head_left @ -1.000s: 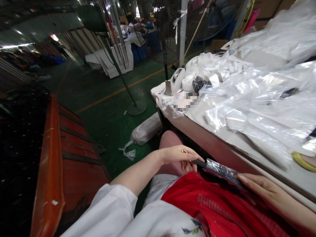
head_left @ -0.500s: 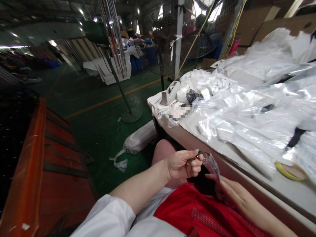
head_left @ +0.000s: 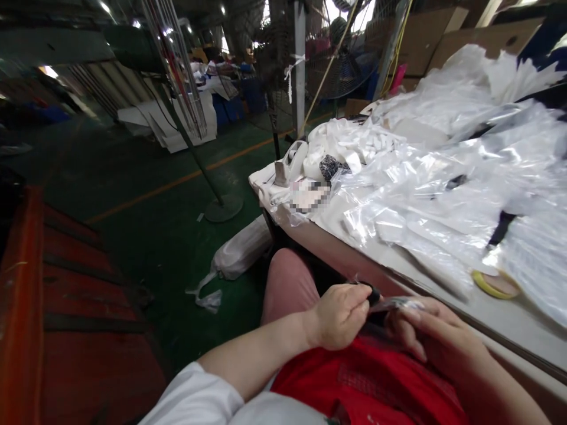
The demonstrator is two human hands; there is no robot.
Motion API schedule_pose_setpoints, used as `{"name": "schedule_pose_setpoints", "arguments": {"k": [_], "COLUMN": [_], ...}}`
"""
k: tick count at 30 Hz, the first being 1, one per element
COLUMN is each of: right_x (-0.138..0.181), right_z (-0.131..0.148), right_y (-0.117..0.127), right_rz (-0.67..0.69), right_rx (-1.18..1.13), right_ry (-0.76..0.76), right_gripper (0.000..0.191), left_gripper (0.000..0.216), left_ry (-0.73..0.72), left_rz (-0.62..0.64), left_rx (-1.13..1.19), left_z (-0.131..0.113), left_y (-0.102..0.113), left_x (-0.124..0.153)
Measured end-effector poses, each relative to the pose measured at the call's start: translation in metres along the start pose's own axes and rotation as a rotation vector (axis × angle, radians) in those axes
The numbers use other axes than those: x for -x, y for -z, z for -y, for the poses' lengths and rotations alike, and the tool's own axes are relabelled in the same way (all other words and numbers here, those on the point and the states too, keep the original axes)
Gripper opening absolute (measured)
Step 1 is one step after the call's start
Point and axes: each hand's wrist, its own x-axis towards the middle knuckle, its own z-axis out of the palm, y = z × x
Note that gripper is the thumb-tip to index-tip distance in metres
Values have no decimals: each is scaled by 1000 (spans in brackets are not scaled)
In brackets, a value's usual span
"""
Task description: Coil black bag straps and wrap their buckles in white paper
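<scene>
Above my lap, my left hand (head_left: 340,316) is closed on a small black item (head_left: 374,294). Part of it sticks out past the fingers, and its exact kind is hidden. To the right, my right hand (head_left: 436,330) pinches a small clear plastic bag (head_left: 394,303). The bag stretches toward the left hand and meets the black item; whether that item is partly inside it, I cannot tell. Red cloth (head_left: 367,378) lies over my lap beneath both hands.
The table (head_left: 336,251) on the right bears heaped clear plastic bags (head_left: 425,189), a yellow tape roll (head_left: 495,284) and a white tape dispenser (head_left: 296,159). A wrapped white bundle (head_left: 241,248) and a fan stand (head_left: 199,165) are on the floor. An orange-red cart (head_left: 88,295) stands left.
My left hand has turned knuckles-up, its fingers now wrapped around the black item. My right hand has risen and now pinches the bag, which lies flatter. The view has shifted right.
</scene>
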Motion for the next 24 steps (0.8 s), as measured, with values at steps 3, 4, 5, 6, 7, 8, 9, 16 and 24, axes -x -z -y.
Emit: {"name": "schedule_pose_setpoints", "arguments": {"k": [3, 4, 5, 6, 7, 8, 9, 16, 24], "right_x": [-8, -12, -15, -19, -22, -25, -27, -28, -56], "right_z": [-5, -8, -12, -16, -19, -23, -26, -35, -60], "right_y": [12, 15, 18, 20, 21, 22, 23, 11, -21], "right_rz": [-134, -182, -226, -262, -288, -300, -298, -108, -255], "right_rx": [-3, 32, 83, 142, 202, 256, 305, 515, 461], "right_ry": [5, -31, -65, -84, -84, -72, -60, 46, 139], "right_gripper": [59, 56, 52, 48, 45, 45, 45, 43, 38], "left_gripper": [31, 31, 31, 32, 34, 38, 41, 47, 48], "left_ry": [0, 24, 60, 112, 178, 260, 345, 513, 553], "left_rz": [56, 73, 86, 91, 88, 86, 98, 30, -192], "left_rx": [-83, -63, -22, 40, 125, 237, 375, 990, 1165], "left_z": [-8, -9, -8, -6, -3, 1, 5, 11, -6], "left_y": [4, 4, 4, 4, 3, 2, 1, 8, 14], "left_x": [4, 5, 5, 5, 5, 6, 7, 8, -1]}}
